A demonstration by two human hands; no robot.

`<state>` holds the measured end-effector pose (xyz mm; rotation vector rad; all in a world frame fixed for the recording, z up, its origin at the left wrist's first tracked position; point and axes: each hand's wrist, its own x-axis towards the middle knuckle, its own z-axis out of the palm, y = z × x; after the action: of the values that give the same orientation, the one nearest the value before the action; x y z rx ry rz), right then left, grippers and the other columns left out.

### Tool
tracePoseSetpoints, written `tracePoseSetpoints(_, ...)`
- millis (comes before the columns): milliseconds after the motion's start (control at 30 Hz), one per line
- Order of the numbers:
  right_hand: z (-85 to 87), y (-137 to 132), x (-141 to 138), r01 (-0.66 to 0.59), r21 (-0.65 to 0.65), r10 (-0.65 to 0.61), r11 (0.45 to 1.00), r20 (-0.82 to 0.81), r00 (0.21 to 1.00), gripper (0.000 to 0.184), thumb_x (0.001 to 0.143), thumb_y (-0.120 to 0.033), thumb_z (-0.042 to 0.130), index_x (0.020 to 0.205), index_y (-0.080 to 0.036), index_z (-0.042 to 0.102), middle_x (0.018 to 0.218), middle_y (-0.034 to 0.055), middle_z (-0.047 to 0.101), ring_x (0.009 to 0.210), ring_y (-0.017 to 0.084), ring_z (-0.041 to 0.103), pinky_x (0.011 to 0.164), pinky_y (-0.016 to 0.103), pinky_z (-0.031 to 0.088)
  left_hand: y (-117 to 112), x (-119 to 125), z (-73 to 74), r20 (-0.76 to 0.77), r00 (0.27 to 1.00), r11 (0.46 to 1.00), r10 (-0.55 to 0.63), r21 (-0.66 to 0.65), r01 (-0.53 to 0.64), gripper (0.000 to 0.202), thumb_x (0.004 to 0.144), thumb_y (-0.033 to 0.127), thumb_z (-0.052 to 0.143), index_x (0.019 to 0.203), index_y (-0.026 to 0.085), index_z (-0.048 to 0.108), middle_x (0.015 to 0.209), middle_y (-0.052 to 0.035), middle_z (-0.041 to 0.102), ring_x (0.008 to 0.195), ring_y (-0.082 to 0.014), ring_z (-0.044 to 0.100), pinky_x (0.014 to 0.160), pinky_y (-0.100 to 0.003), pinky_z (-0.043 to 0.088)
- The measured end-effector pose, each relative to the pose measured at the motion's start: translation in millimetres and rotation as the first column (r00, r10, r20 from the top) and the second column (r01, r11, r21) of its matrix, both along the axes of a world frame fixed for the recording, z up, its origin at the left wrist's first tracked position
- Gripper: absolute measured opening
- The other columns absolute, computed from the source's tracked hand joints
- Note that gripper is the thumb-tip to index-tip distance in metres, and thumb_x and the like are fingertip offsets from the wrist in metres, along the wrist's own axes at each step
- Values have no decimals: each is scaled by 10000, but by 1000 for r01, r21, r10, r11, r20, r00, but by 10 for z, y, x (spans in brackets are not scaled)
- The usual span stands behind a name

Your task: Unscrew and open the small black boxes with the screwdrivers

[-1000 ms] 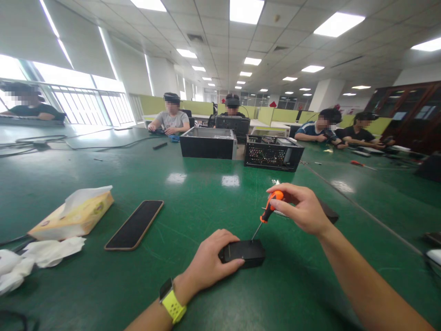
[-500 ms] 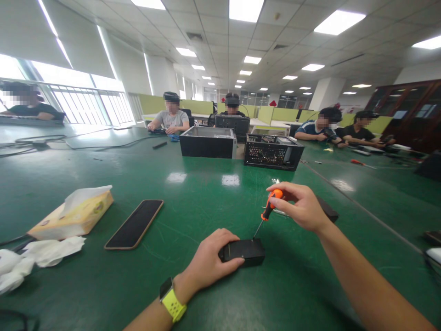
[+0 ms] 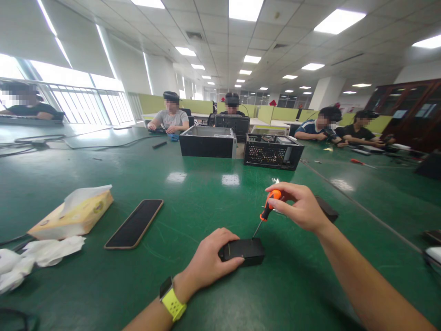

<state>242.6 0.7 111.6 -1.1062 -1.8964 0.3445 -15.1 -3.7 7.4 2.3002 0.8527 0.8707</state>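
My left hand (image 3: pixel 217 253) is closed around the left end of a small black rectangular box (image 3: pixel 246 250), holding it down on the green table (image 3: pixel 165 285). What kind of device the box is, I cannot tell. In my right hand (image 3: pixel 299 204) is an orange and black screwdriver (image 3: pixel 268 205), gripped at the handle between thumb and fingers. Its shaft slants down to the left, and the tip meets the far edge of the box's top, near the right end. Partly behind my right wrist lies another dark block (image 3: pixel 326 209).
To the left lie a phone (image 3: pixel 135 224), a tissue pack (image 3: pixel 74 214) and crumpled tissues (image 3: pixel 51 250). Two open computer cases (image 3: pixel 207 143) (image 3: pixel 272 154) stand farther back. Another screwdriver (image 3: pixel 360 162) lies at the far right. Several people sit around the table.
The screwdriver handle and my right fingers have shifted very slightly left. My left hand and the black box stay in place.
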Motion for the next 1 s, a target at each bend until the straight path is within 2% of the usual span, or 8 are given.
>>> tracePoseSetpoints(167, 4, -3, -8, 21, 40, -21, 999, 14, 1000, 234, 742, -362, 760, 842, -158, 710, 779, 37, 690, 647, 151, 621, 569, 251, 514, 10, -1, -22, 0, 1000, 1000, -1, 1, 1, 263, 804, 303, 714, 1034, 199, 641, 973, -46, 649, 902, -214, 597, 822, -328, 464)
tracePoseSetpoints(267, 27, -11, 9, -38, 20, 38, 999, 25, 999, 247, 784, -348, 719, 952, -167, 732, 831, 45, 692, 695, 158, 635, 575, 245, 511, 17, -2, -37, 1, 1000, 1000, -1, 4, 1, 266, 807, 303, 712, 1041, 202, 637, 976, -45, 648, 903, -213, 596, 822, -327, 463)
tracePoseSetpoints(367, 43, -20, 53, -94, -57, 95, 994, 16, 995, 301, 837, -293, 645, 1113, -186, 700, 906, 49, 704, 733, 160, 653, 602, 250, 520, 21, -4, -44, 3, 1000, 1000, -1, 4, 1, 268, 809, 310, 710, 1043, 202, 637, 981, -46, 646, 908, -213, 595, 825, -327, 463)
tracePoseSetpoints(467, 43, -21, 93, -114, -131, 112, 985, -26, 993, 331, 846, -271, 625, 1163, -184, 665, 920, 50, 719, 725, 161, 665, 626, 264, 530, 17, -8, -46, 2, 1000, 1000, -2, 1, 2, 265, 809, 313, 709, 1038, 201, 638, 986, -50, 646, 911, -215, 595, 827, -329, 464)
tracePoseSetpoints(600, 50, -19, 92, -39, -110, 38, 993, -9, 999, 212, 790, -327, 706, 924, -164, 680, 799, 34, 703, 638, 147, 642, 570, 250, 515, 6, -10, -41, -4, 1000, 1000, 1, 7, -1, 264, 809, 312, 705, 1040, 203, 639, 982, -52, 648, 908, -218, 596, 825, -333, 466)
tracePoseSetpoints(700, 64, -34, 64, 14, -52, -15, 999, -14, 1000, 234, 750, -366, 752, 772, -164, 636, 714, 23, 680, 604, 145, 628, 544, 245, 503, -1, -3, -30, -6, 1000, 1000, 7, 7, -7, 268, 801, 313, 709, 1035, 201, 639, 983, -57, 651, 909, -223, 598, 821, -337, 470)
tracePoseSetpoints(867, 66, -94, -24, -61, -33, 56, 998, -121, 991, 219, 788, -359, 722, 811, -162, 628, 721, 32, 697, 617, 157, 664, 558, 250, 521, -2, 4, -27, 3, 1000, 1000, 4, -1, -4, 270, 791, 301, 723, 1025, 197, 636, 969, -51, 648, 896, -218, 596, 810, -333, 470)
tracePoseSetpoints(1000, 45, -125, -111, -88, -10, 86, 996, -111, 990, 219, 786, -360, 719, 814, -159, 637, 735, 39, 694, 629, 164, 664, 566, 257, 521, 6, -1, -42, 10, 1000, 1000, -2, 4, 2, 270, 797, 307, 721, 1032, 205, 635, 967, -46, 644, 895, -215, 592, 808, -330, 468)
